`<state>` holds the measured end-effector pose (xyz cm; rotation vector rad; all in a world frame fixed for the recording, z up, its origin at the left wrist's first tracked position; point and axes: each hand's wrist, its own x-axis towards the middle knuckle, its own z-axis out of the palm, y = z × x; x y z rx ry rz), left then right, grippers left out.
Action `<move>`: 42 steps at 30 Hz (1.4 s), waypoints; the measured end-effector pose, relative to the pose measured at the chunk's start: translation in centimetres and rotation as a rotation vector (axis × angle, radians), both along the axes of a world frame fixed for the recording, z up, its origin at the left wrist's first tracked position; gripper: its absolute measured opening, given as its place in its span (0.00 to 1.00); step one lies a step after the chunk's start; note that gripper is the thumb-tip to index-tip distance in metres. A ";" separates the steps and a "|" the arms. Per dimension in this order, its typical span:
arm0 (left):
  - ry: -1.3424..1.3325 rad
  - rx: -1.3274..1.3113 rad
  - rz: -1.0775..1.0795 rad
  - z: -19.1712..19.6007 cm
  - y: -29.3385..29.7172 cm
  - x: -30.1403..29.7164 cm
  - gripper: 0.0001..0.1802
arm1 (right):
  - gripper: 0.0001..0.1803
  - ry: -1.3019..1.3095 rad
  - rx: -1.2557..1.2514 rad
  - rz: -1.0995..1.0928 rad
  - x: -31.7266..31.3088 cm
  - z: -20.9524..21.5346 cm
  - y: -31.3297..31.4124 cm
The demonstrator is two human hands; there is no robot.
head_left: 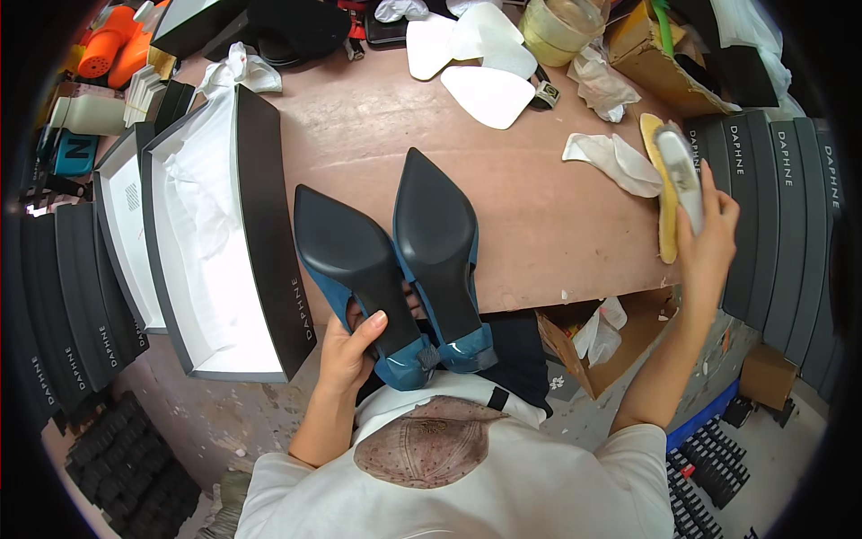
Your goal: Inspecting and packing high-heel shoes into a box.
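Observation:
My left hand (348, 346) grips a pair of blue pointed shoes by the heel end, thumb across one sole. Both the left shoe (346, 235) and the right shoe (437, 220) are turned with their black soles up and toes pointing away from me. At the table's right edge, my right hand (711, 225) is closed round a white oblong tool (680, 166), whose exact kind I cannot make out. Beside that tool lies a long yellow pad (667, 220); whether they touch is unclear. A crumpled white cloth or paper (615, 163) is just left of the pad.
An open black shoebox (260, 225) with white tissue stands left on the pinkish table (530, 242). White rounded sheets (489, 94), a tape roll (563, 27) and a cardboard box (660, 58) sit at the back. Stacked dark boxes (763, 207) line the right; an open carton (597, 377) is below the edge.

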<state>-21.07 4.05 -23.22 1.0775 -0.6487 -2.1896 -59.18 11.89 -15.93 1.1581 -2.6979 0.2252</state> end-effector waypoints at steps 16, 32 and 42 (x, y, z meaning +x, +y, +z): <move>-0.940 -0.858 -0.056 0.8 -3.1 0.2 0.37 | 0.24 -0.229 0.026 0.427 6.1 0.9 -6.2; -0.721 -0.853 0.028 0.2 -1.2 -0.3 0.37 | 0.26 0.568 0.024 0.090 -6.9 -3.1 -3.9; -0.742 -0.933 0.134 1.4 -0.5 0.4 0.34 | 0.09 -0.132 -0.413 0.119 -7.4 -4.1 -3.9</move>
